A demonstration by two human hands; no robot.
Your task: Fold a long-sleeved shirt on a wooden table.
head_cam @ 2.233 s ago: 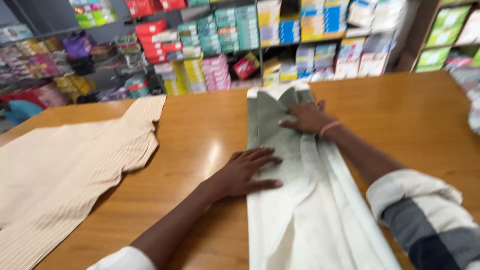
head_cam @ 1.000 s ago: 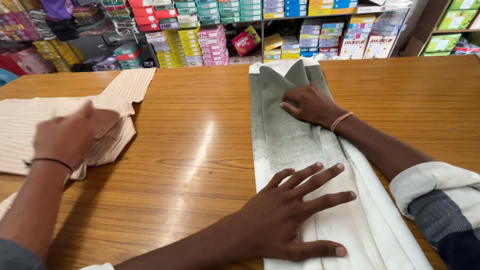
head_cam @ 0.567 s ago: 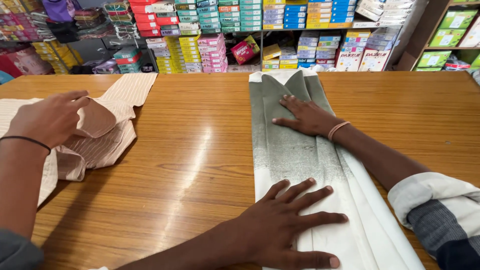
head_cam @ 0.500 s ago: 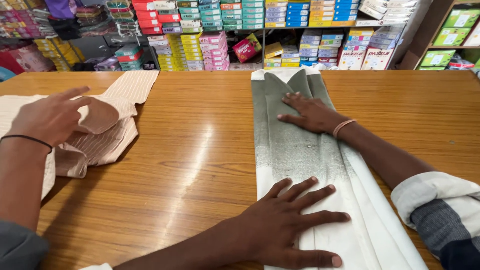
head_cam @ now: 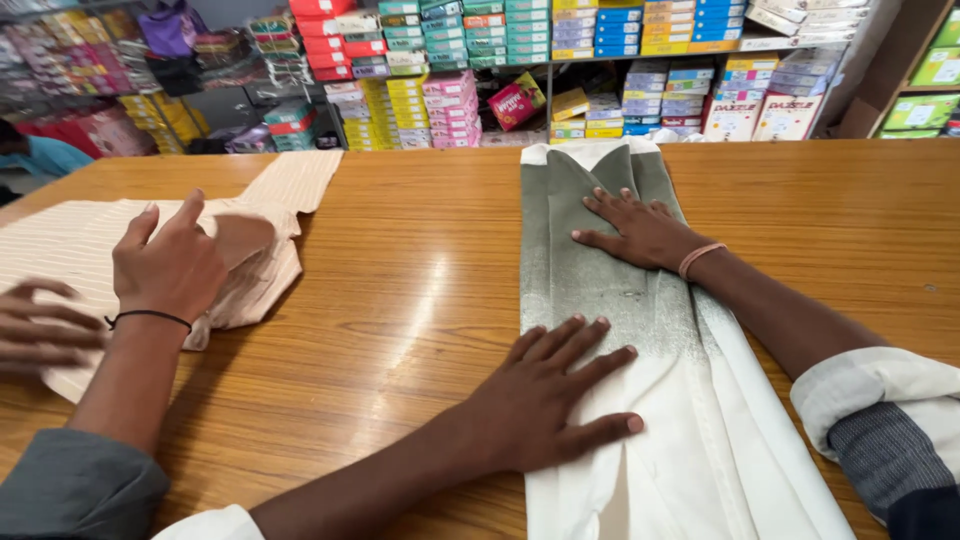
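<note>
The folded garment [head_cam: 620,300] runs grey-green at the far end, fading to cream white nearer the camera. The other garment [head_cam: 250,240] shows peach with fine pale stripes. The table [head_cam: 420,300] glows orange-brown, wood-grained. Boxes on the shelves [head_cam: 560,50] flash red, yellow, pink, green, blue.

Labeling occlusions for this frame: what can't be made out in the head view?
- Grey-green and white garment: near end cut off by the bottom edge; parts covered by the left hand and right hand.
- Beige striped cloth: left part runs off the frame; middle hidden by a co-worker's hand.
- Second co-worker hand: motion-blurred, grip unclear.
- Boxes on the shelves: contents not visible.
</note>
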